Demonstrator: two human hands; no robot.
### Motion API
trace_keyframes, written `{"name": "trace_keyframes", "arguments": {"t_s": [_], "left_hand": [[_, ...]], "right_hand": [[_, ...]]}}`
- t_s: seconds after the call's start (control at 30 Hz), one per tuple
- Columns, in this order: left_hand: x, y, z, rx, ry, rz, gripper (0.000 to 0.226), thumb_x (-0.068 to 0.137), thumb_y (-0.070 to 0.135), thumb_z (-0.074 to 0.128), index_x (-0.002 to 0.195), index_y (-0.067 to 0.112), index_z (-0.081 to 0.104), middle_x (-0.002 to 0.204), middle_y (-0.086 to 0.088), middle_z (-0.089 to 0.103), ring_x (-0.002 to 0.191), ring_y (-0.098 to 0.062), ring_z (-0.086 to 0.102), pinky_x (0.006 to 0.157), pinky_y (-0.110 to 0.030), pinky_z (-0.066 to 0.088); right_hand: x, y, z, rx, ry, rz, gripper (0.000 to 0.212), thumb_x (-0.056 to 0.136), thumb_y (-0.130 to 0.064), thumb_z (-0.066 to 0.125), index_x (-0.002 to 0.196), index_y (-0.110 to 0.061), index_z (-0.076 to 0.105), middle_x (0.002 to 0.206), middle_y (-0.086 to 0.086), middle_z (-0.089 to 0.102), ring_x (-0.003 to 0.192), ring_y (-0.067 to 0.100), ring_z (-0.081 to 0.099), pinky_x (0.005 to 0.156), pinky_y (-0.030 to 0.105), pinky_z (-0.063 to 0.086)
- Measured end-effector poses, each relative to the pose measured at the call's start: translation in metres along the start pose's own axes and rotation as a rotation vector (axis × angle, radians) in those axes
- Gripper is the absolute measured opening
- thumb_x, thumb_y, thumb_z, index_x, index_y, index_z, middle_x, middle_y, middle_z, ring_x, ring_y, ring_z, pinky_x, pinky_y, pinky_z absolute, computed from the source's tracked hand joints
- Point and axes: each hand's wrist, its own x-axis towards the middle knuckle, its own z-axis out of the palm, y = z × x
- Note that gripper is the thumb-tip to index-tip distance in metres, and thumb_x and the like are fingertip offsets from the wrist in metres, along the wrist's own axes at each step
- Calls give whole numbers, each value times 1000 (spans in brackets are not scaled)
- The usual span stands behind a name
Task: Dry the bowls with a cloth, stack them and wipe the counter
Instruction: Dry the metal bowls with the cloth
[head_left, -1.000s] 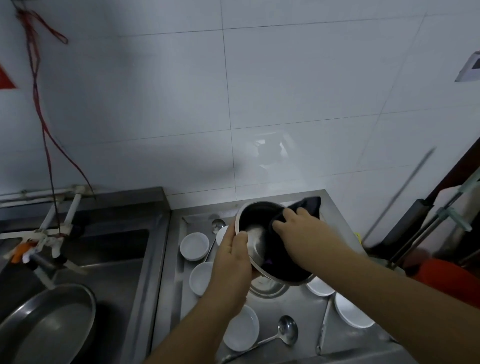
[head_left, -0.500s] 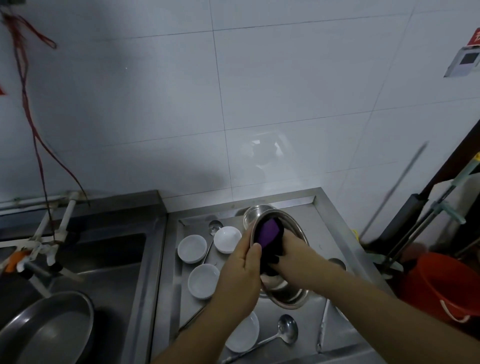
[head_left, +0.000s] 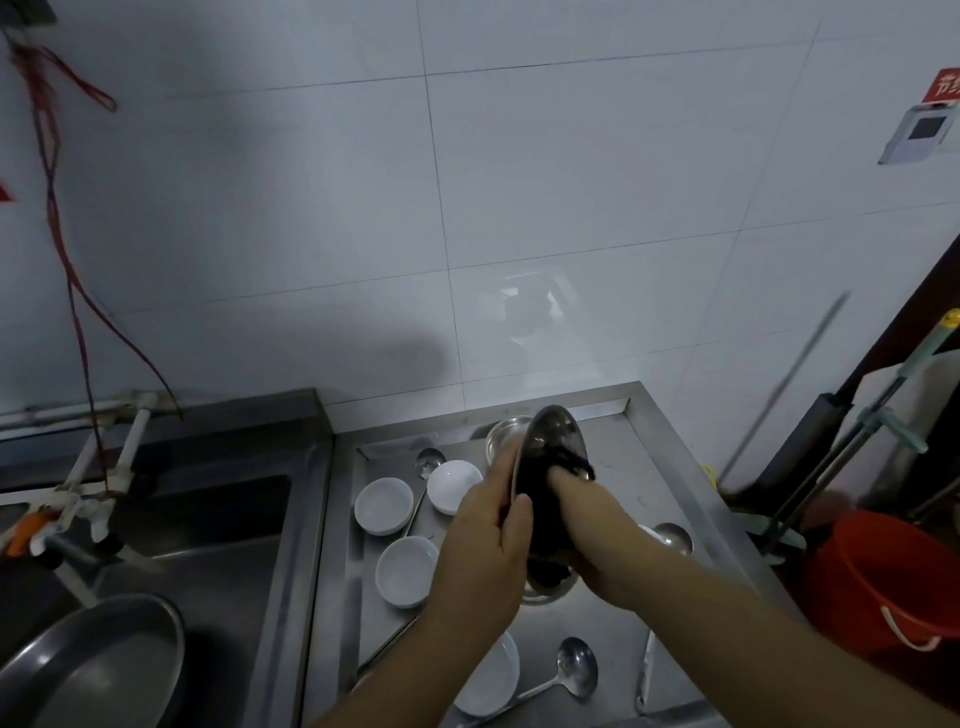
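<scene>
Right hand's fingers (head_left: 563, 475) under dark cloth (head_left: 540, 478); large pan (head_left: 93, 670) cut off at bottom-left corner

Kitchen, looking like a plain working one. White glazed wall tiles (head_left: 545, 182) are covering the whole back wall. A stainless steel tabletop (head_left: 660, 467) with a raised rim is carrying small white bowls (head_left: 383, 505), metal ladles (head_left: 574, 670) and steel bowls. A steel sink (head_left: 208, 525) is sitting left of it, with a metal basin (head_left: 98, 670) inside and taps (head_left: 78, 499) behind. Mop handles (head_left: 852, 457) and a red bucket (head_left: 893, 577) are standing at the right.
</scene>
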Motion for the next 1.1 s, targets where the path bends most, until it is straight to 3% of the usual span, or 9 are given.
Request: {"name": "trace_keyframes", "arguments": {"t_s": [0.13, 0.3, 0.53, 0.67, 0.77, 0.83, 0.93, 1.0, 1.1], "left_hand": [[-3, -7, -1, 98, -92, 46, 62, 97, 39, 39, 154, 62, 32, 122, 7, 63, 111, -9, 62, 95, -33, 54], [2, -16, -14, 233, -236, 123, 65, 98, 42, 43, 155, 65, 23, 140, 11, 47, 117, 9, 50, 94, -3, 41], [14, -24, -25, 367, -282, 240, 74, 96, 27, 58, 150, 67, 27, 161, 18, 29, 140, -10, 47, 110, -33, 50], [12, -28, -26, 173, -130, 95, 86, 90, 52, 72, 158, 56, 20, 161, 24, 30, 143, 5, 39, 113, -23, 42], [4, -36, -22, 73, 159, -118, 57, 90, 55, 73, 137, 38, 47, 138, 7, 53, 116, 8, 55, 93, -13, 49], [0, -36, -16, -155, 243, -379, 38, 95, 56, 65, 113, 22, 62, 111, -8, 69, 86, 0, 66, 74, -16, 54], [-2, -29, -6, -791, 110, -781, 51, 106, 48, 52, 110, 4, 78, 107, -15, 80, 102, -26, 74, 87, -36, 57], [-2, -23, -3, -1044, 86, -800, 49, 106, 43, 54, 116, 2, 80, 118, -17, 78, 114, -30, 72, 96, -37, 55], [2, -15, 2, -1225, 233, -784, 35, 103, 27, 61, 120, -1, 73, 103, -11, 75, 93, -20, 71, 91, -30, 53]], "right_hand": [[0, -26, -11, 456, -52, 3, 55, 107, -46, 40, 134, -7, 66, 124, 23, 74, 110, 40, 74, 82, 49, 63], [-2, -35, -21, 623, -152, 15, 70, 97, -59, 56, 131, 1, 67, 128, 27, 70, 104, 42, 75, 78, 52, 62], [2, -24, -21, 558, -93, -68, 30, 86, -26, 70, 102, -3, 81, 99, 19, 76, 82, 31, 76, 68, 40, 63], [7, -21, -23, 619, -40, -138, 23, 87, -26, 69, 85, -10, 85, 92, 14, 78, 75, 26, 78, 66, 38, 64], [11, -20, -27, 692, 3, -184, 27, 93, -27, 66, 82, -12, 85, 92, 13, 78, 75, 24, 77, 71, 39, 64], [11, -19, -29, 731, 0, -206, 28, 94, -27, 64, 81, -13, 85, 90, 12, 78, 73, 23, 76, 70, 39, 63], [12, -11, -27, 755, -15, -208, 24, 91, -27, 67, 85, -13, 85, 92, 12, 77, 73, 23, 76, 66, 37, 62], [11, -5, -24, 724, -35, -209, 24, 84, -30, 71, 93, -13, 85, 99, 13, 78, 79, 23, 77, 68, 37, 62], [9, 4, -21, 649, -50, -204, 37, 85, -32, 71, 112, -10, 81, 107, 16, 77, 87, 25, 76, 75, 41, 63]]}}
